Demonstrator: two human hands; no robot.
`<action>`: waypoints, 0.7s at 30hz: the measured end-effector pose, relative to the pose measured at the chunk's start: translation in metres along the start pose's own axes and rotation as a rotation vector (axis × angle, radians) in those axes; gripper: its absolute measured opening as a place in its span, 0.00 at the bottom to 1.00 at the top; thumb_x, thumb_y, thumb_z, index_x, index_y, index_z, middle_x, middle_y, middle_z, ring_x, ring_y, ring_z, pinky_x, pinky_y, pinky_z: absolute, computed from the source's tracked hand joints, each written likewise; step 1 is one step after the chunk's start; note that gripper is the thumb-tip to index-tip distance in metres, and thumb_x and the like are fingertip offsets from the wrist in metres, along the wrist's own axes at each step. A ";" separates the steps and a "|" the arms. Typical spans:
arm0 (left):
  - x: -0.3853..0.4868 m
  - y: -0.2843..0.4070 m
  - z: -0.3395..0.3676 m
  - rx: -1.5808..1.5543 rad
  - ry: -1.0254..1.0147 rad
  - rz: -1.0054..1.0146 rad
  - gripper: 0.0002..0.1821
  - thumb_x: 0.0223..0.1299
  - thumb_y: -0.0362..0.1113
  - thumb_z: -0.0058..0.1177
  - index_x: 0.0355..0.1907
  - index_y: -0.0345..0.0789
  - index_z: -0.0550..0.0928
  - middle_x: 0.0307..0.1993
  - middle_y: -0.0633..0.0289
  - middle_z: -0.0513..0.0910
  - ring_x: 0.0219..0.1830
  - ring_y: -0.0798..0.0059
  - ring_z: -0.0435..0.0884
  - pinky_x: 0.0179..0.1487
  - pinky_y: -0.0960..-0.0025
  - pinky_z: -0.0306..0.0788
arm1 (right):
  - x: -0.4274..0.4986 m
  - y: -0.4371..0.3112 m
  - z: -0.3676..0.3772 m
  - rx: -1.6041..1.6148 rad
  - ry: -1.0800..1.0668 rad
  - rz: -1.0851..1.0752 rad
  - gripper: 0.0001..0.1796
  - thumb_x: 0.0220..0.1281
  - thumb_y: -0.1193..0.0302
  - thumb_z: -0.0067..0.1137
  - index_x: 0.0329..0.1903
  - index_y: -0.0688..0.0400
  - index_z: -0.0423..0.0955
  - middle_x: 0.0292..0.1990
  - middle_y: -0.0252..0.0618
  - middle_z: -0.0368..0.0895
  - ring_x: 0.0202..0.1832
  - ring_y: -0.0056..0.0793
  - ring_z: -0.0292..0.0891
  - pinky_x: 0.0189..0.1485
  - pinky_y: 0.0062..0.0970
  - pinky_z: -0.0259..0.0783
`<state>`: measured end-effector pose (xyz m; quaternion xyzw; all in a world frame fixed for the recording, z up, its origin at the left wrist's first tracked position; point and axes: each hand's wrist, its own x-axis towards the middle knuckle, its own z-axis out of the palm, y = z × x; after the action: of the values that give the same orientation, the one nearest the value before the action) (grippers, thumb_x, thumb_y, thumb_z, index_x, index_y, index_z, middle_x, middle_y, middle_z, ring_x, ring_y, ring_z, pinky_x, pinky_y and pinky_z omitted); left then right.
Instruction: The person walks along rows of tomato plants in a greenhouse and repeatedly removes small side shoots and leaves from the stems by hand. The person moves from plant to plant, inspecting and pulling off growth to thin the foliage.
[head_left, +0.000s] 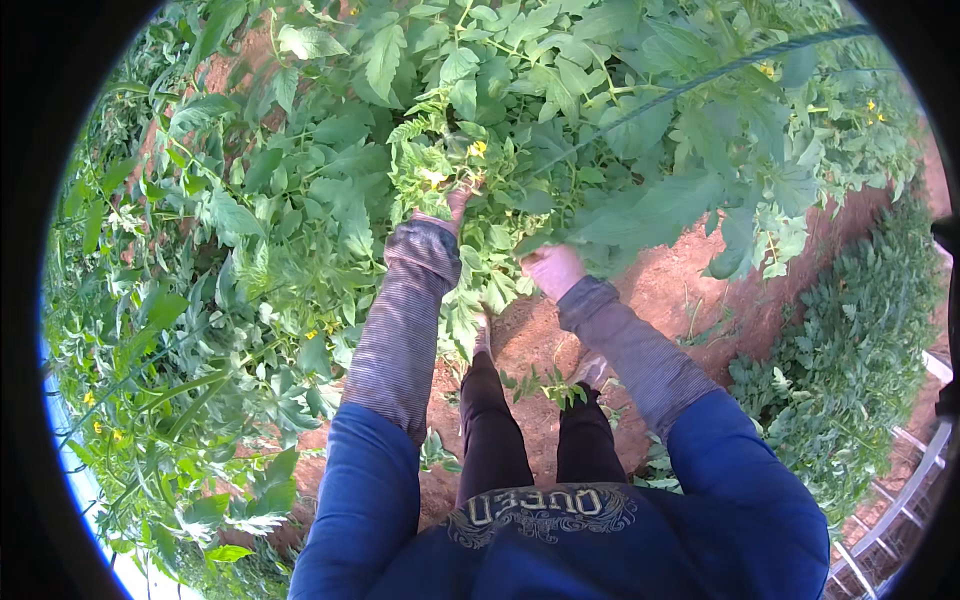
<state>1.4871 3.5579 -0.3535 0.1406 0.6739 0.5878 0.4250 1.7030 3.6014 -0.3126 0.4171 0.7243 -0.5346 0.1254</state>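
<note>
Tomato plants (465, 67) with lobed green leaves fill the space before me. My left hand (454, 204) is in among the foliage, closed around the base of a flowering tomato shoot (431, 161); leaves cover part of its fingers. Beside its fingertips is a yellow blossom (477, 149). Lower and to the right, my right hand (555, 270) has curled, slightly blurred fingers at the edge of a tomato leaf (534, 241). Whether that leaf is pinched between them cannot be made out. Striped sleeves cover both forearms.
A green twine (697, 81) runs slantwise across the plants at upper right. Reddish soil (525, 330) lies around my shoes, with a low leafy sprig (555, 390) between my legs. Another row of plants (847, 337) grows at right, near a pale metal frame (892, 517).
</note>
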 end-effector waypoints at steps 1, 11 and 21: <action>-0.008 -0.002 0.001 -0.020 -0.032 0.000 0.22 0.57 0.44 0.53 0.51 0.34 0.73 0.39 0.59 0.80 0.37 0.67 0.78 0.44 0.70 0.71 | 0.010 -0.013 -0.012 0.162 0.323 -0.308 0.09 0.57 0.74 0.52 0.41 0.63 0.72 0.29 0.37 0.76 0.30 0.23 0.70 0.35 0.19 0.68; -0.001 0.005 0.014 -0.124 -0.124 -0.079 0.22 0.58 0.44 0.52 0.52 0.35 0.72 0.41 0.60 0.79 0.37 0.67 0.78 0.44 0.70 0.70 | 0.042 -0.062 -0.058 0.573 0.355 -0.199 0.09 0.62 0.67 0.50 0.38 0.57 0.76 0.31 0.27 0.77 0.25 0.14 0.66 0.28 0.17 0.64; 0.003 0.033 0.028 1.155 -0.230 0.412 0.12 0.61 0.41 0.46 0.46 0.46 0.79 0.32 0.59 0.81 0.33 0.65 0.78 0.40 0.71 0.71 | 0.005 -0.064 -0.053 -0.396 0.078 -0.887 0.14 0.47 0.85 0.50 0.38 0.59 0.76 0.39 0.38 0.78 0.46 0.36 0.72 0.49 0.28 0.69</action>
<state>1.4957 3.5872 -0.3231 0.5369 0.7921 0.1797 0.2282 1.6667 3.6448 -0.2518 0.0558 0.9241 -0.3724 -0.0647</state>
